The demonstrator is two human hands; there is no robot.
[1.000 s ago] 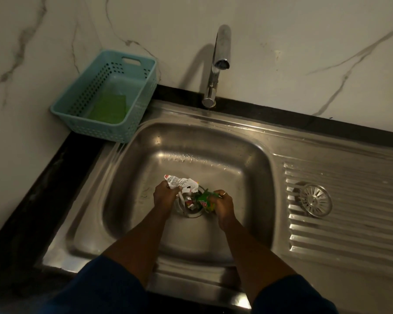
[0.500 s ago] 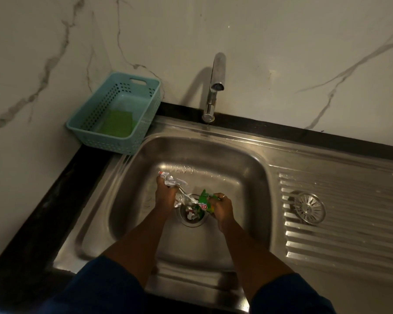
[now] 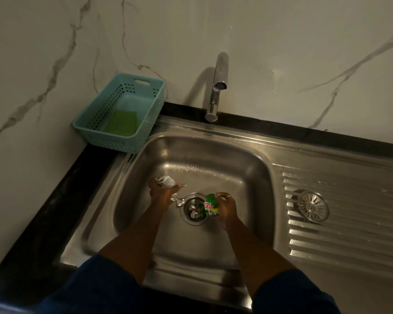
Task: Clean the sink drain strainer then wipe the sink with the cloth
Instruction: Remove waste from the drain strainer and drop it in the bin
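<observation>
The steel sink point(image 3: 213, 155) has its drain point(image 3: 194, 209) open, with scraps of wrapper lying inside it. My left hand point(image 3: 161, 192) grips crumpled white and silver wrappers point(image 3: 166, 181) just left of the drain. My right hand point(image 3: 226, 206) pinches a green printed wrapper point(image 3: 210, 205) at the drain's right rim. The round metal strainer point(image 3: 312, 206) lies on the ribbed draining board point(image 3: 349, 223) to the right. A green cloth point(image 3: 120, 123) lies in the blue basket point(image 3: 95, 130).
A chrome tap point(image 3: 218, 87) stands behind the basin against the marble wall. The blue basket sits on the black counter point(image 3: 55, 211) at the back left corner. Small bits of debris dot the basin's far floor point(image 3: 191, 168).
My left hand has drawn back from the drain to the left with its wrappers. My right hand has lifted the green wrapper slightly off the drain. The camera has tilted up.
</observation>
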